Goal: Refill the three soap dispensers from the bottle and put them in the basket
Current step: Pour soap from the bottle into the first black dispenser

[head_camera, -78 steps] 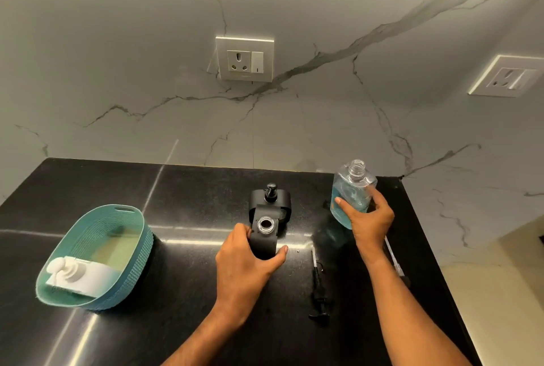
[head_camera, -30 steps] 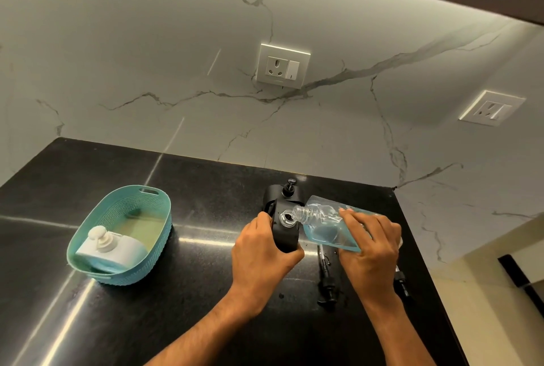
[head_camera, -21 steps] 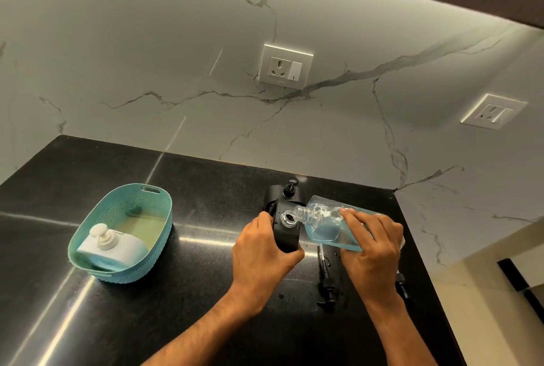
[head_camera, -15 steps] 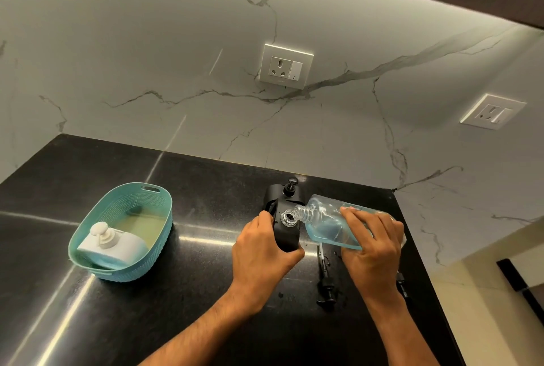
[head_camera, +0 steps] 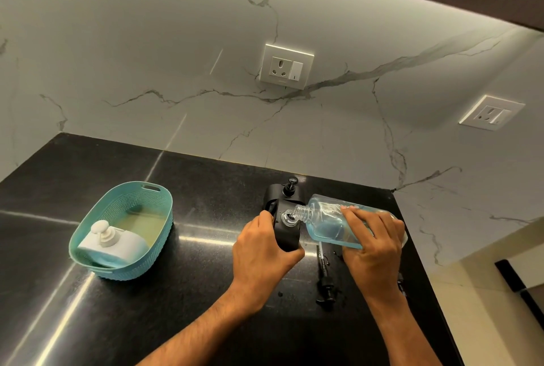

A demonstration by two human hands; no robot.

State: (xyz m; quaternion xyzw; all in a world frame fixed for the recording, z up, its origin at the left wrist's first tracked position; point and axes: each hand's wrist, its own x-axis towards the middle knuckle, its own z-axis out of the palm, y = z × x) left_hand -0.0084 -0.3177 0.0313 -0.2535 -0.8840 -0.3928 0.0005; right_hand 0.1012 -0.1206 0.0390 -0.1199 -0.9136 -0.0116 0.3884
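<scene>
My left hand (head_camera: 262, 251) grips an open black soap dispenser (head_camera: 287, 233) standing on the black counter. My right hand (head_camera: 372, 243) holds a clear bottle (head_camera: 326, 220) of blue soap tipped on its side, its neck at the dispenser's round opening. Directly behind stands a second black dispenser (head_camera: 290, 192) with its pump on. A white dispenser (head_camera: 113, 243) lies in the teal basket (head_camera: 163, 215) at the left. A black pump head (head_camera: 325, 284) with its tube lies on the counter between my hands.
The black counter (head_camera: 191, 292) ends at a marble wall behind and on the right. Two wall sockets, one (head_camera: 287, 67) above the dispensers and another (head_camera: 491, 112) on the right wall. The counter's right edge drops to a pale floor.
My right hand carried the upright bottle over and tipped it onto the dispenser's opening. Over the last second both hands and the bottle have held nearly still.
</scene>
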